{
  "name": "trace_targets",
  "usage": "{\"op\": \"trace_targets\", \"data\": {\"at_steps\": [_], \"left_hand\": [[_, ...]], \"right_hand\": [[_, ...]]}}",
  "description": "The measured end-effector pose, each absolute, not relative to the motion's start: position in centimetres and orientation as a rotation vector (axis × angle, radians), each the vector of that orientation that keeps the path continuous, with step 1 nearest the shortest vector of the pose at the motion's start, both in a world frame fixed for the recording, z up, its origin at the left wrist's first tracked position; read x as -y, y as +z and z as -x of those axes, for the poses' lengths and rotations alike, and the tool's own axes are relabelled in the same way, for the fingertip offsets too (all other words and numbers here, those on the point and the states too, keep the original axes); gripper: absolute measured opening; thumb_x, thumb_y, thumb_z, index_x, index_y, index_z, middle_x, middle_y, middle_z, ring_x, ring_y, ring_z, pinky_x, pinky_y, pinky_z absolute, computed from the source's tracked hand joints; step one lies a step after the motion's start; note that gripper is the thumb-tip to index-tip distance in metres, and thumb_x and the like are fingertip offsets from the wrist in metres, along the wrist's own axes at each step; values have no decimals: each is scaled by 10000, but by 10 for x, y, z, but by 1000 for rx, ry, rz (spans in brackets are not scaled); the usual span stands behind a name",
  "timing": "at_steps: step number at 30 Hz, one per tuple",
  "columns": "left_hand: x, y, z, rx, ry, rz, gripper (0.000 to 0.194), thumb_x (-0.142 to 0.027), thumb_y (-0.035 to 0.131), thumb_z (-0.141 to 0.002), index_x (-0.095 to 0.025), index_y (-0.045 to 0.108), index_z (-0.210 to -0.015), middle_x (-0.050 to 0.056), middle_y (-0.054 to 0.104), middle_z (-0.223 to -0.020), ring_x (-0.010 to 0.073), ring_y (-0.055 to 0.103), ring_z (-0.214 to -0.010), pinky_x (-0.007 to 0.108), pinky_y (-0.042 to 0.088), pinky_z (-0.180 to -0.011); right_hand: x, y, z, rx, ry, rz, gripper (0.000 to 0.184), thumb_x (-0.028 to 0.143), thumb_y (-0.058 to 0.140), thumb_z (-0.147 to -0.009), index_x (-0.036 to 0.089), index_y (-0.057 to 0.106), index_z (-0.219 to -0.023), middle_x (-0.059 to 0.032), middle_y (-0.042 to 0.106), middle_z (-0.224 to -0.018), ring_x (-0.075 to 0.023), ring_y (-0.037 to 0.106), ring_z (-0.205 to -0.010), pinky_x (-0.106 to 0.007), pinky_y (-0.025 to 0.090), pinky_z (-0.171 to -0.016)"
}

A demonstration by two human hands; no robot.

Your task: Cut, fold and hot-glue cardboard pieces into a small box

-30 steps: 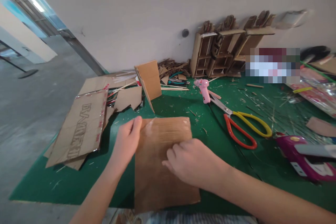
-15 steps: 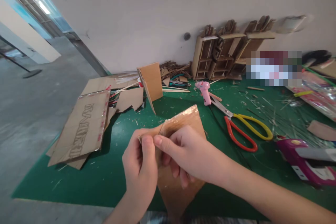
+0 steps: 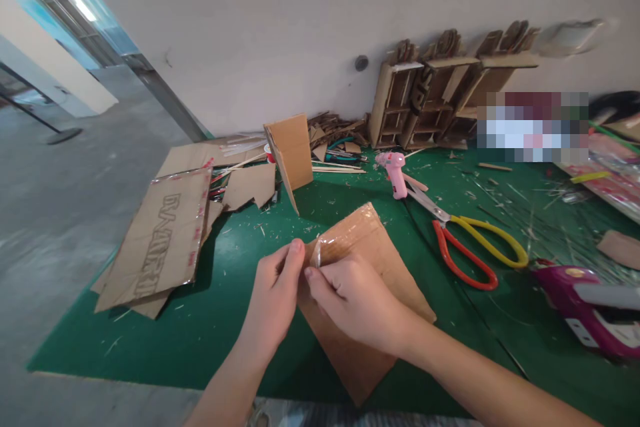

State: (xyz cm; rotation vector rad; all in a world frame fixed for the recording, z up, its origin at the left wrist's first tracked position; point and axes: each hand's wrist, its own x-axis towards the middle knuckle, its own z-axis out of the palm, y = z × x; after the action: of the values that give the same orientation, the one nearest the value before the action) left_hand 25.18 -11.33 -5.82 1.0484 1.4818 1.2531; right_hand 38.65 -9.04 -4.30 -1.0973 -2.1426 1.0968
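A brown piece of cardboard (image 3: 395, 273) lies tilted between my hands over the green table, with shiny clear tape along its upper edge. My left hand (image 3: 277, 287) grips its left corner between thumb and fingers. A lifted strip of clear tape (image 3: 318, 252) rises from the edge, and my right hand (image 3: 357, 300) is closed in a pinch on its end. The right hand covers the middle of the cardboard. Just beyond stands a folded cardboard piece (image 3: 299, 153), upright on the table.
Large scissors (image 3: 443, 217) and a pink glue gun (image 3: 395, 173) lie to the right, with a purple tool (image 3: 583, 307) nearer. Flat cardboard sheets (image 3: 170, 233) are stacked left. Cardboard shelf models (image 3: 425, 103) stand against the wall. The green tabletop (image 3: 220, 340) holds scattered scraps.
My right hand has pulled a strip of tape up from the cardboard's edge. The cardboard has turned to show more of its face on the right. The view has shifted slightly.
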Motion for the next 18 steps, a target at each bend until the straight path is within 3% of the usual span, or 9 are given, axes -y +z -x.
{"op": "trace_targets", "data": {"at_steps": [5,9,18], "left_hand": [[105,-66,-252,-1448,1289,-856,470,-518,588,-830,-191,338,-604,-52,320,-580,85,320,-537,206,290,-473],[100,-65,-254,-1405,1305,-723,466,-515,645,-788,-184,377,-600,-47,423,-583,88,409,-552,198,369,-504],[97,-67,-249,-1441,1218,-708,420,-531,660,-759,-184,471,-616,-28,518,-565,112,509,-517,214,392,-469]], "right_hand": [[92,-56,-389,2160,1043,1061,454,231,378,-947,176,407,-497,46,360,-463,-67,300,-444,-243,206,-464],[96,-62,-394,2175,1007,1025,447,220,361,-953,179,402,-510,49,363,-452,-63,324,-423,-243,214,-465],[117,-57,-398,2145,934,1145,459,219,326,-962,188,345,-504,40,362,-427,-62,313,-385,-246,192,-434]]}}
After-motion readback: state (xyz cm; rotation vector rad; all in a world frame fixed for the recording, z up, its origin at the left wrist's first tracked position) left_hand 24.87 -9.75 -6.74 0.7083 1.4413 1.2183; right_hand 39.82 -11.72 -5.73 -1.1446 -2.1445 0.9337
